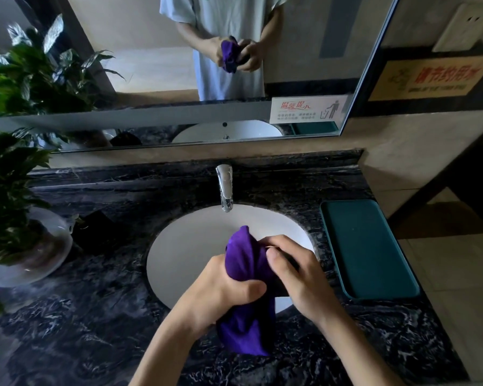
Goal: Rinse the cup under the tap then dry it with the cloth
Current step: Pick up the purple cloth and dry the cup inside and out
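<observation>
Dark marble counter (pixel 95 316), white sink (pixel 184 246), both our hands at the lower centre of the frame.

We grip the purple cloth (pixel 246 263) in our left hand (pixel 221 291), fingers curled round its bunched middle. Our right hand (pixel 293 274) curls round a dark cup (pixel 280 285), mostly hidden by cloth and fingers, held over the basin below the dry tap (pixel 225 188). At right lies a green tray (pixel 368 249); at left stands a plant (pixel 14 168).

Deep purple soft cloth (pixel 246 263); black white-veined marble bench (pixel 95 316); white round basin (pixel 190 246); teal rectangular plastic tray (pixel 368 249).
</observation>
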Available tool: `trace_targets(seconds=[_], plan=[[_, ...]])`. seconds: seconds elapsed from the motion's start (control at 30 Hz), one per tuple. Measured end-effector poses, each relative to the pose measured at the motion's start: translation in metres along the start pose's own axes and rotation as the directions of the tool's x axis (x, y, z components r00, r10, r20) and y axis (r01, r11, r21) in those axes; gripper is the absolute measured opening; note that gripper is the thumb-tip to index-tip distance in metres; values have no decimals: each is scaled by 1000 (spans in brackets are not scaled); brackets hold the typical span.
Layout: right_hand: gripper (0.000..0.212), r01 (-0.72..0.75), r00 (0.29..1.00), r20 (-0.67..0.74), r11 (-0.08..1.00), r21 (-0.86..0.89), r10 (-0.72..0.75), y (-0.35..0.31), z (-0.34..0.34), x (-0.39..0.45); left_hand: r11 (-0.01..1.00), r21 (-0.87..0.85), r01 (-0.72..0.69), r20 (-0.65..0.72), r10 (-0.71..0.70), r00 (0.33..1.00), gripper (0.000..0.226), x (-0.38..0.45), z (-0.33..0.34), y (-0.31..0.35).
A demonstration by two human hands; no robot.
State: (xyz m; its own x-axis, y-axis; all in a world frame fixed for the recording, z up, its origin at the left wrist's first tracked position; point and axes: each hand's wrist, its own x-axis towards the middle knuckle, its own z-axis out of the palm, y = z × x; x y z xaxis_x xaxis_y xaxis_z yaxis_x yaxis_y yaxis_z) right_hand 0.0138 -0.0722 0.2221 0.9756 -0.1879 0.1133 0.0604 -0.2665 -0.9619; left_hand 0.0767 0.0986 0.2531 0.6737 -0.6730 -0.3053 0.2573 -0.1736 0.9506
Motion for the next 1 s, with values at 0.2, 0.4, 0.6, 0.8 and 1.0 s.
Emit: trace_targets(seconds=[0.2,0.4,0.6,0.8,1.0], plan=[[39,-450,848,-22,740,500,529,-3,9,2,922,359,-142,93,116,989,16,2,0,12],[42,-415,769,4,495,763,639,-2,16,5,943,-103,-315,-455,237,859,10,11,12,-12],[51,-245,931,15,593,767,365,-15,26,1,898,-290,-330,-533,135,835,53,20,21,-16],[54,-87,994,-45,957,278,104,-10,25,3,820,-523,-232,-452,-37,891,86,21,16,-10],[41,-154,960,-138,870,469,245,-7,30,15,740,-641,-202,-353,-50,934,76,24,22,-5]])
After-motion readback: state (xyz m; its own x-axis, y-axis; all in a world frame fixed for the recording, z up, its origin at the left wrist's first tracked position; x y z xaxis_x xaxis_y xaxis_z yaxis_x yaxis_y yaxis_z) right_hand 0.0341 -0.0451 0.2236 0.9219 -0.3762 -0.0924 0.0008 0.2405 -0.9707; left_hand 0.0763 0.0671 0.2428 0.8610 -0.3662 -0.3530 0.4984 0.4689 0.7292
